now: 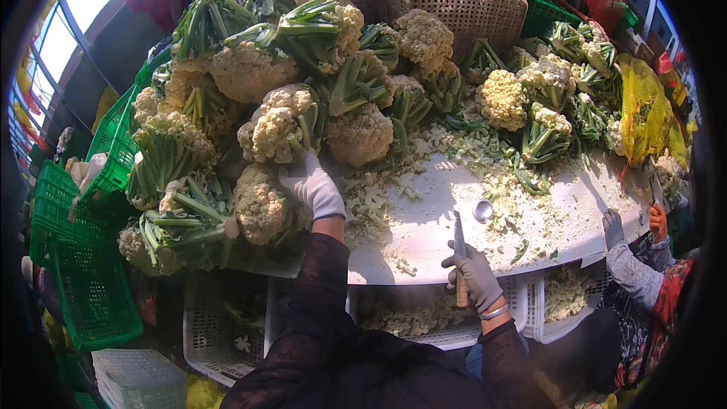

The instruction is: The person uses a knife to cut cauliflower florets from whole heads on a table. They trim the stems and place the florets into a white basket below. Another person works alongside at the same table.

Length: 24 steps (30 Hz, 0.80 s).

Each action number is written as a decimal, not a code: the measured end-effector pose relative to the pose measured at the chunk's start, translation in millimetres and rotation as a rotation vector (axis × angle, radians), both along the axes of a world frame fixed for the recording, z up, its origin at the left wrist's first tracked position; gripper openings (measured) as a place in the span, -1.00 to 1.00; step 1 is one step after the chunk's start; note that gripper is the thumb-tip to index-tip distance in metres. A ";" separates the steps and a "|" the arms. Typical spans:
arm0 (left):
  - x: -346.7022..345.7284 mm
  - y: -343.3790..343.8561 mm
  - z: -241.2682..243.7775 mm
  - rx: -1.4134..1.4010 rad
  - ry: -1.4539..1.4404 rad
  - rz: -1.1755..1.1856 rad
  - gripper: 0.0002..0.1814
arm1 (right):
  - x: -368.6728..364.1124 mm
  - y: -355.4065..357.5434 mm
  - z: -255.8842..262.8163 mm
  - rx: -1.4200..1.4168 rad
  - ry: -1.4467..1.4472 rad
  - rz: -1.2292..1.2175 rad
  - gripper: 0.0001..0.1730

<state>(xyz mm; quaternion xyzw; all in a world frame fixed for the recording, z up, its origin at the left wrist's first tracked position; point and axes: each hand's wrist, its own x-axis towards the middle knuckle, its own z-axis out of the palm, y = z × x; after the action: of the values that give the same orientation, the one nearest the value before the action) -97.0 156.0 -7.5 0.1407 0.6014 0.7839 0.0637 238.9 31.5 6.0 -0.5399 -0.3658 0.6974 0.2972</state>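
My left hand [315,186], in a whitish knit glove, reaches into the heap and holds a cauliflower head [276,122] by its stem end; part of the fingers is hidden. Another cauliflower head [259,203] lies just below and left of that hand. My right hand [472,275], in a grey glove, grips a knife [460,288] by its wooden handle, the blade pointing up and away from me over the near edge of the white table [420,204]. Florets and leaf scraps [369,204] lie on the table between the hands and the heap.
A round metal cup [483,211] stands on the table. Plastic crates of cut florets [412,318] sit below its near edge. Green crates [85,250] are at the left. More cauliflowers [502,99] and a yellow mesh bag [647,111] lie at the right, near a co-worker's gloved hands [613,228].
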 end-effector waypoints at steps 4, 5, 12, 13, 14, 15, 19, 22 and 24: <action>-13.6 11.4 8.4 -0.061 0.027 0.004 -0.14 | -3.0 -3.0 7.4 -0.017 -0.019 0.000 -0.42; -15.4 20.9 8.2 -0.162 0.019 0.022 -0.11 | 0.9 -5.0 7.2 -0.028 -0.012 -0.039 -0.42; -27.5 3.7 23.3 -0.307 -0.169 -0.203 -0.23 | 0.5 3.2 -12.7 -0.067 0.042 0.056 -0.43; -47.3 12.9 7.8 -0.300 -0.136 -0.147 -0.27 | 0.0 1.3 -11.3 -0.031 0.078 0.058 -0.43; -63.1 24.9 -9.5 -0.296 -0.103 -0.103 -0.32 | 1.5 1.1 -15.5 -0.021 0.077 0.062 -0.44; -79.5 38.8 -27.4 -0.246 -0.017 -0.092 -0.30 | 1.6 0.8 -18.7 -0.012 0.082 0.076 -0.45; -73.9 59.7 -42.5 -0.202 0.020 -0.203 -0.32 | 10.6 -3.9 -15.0 0.027 0.048 0.062 -0.38; -69.4 48.7 -42.5 -0.048 0.000 -0.263 -0.33 | 11.3 -5.6 -13.1 0.021 0.017 0.071 -0.37; -101.6 57.0 -53.8 -0.165 -0.048 -0.229 -0.33 | 10.0 -4.9 -19.7 0.070 0.050 0.093 -0.38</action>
<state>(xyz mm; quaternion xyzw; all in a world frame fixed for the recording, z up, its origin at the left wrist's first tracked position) -198.7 213.0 -61.3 0.1840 0.6419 0.7227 0.1785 248.9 26.6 -13.7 -0.4939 -0.4074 0.7105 0.2921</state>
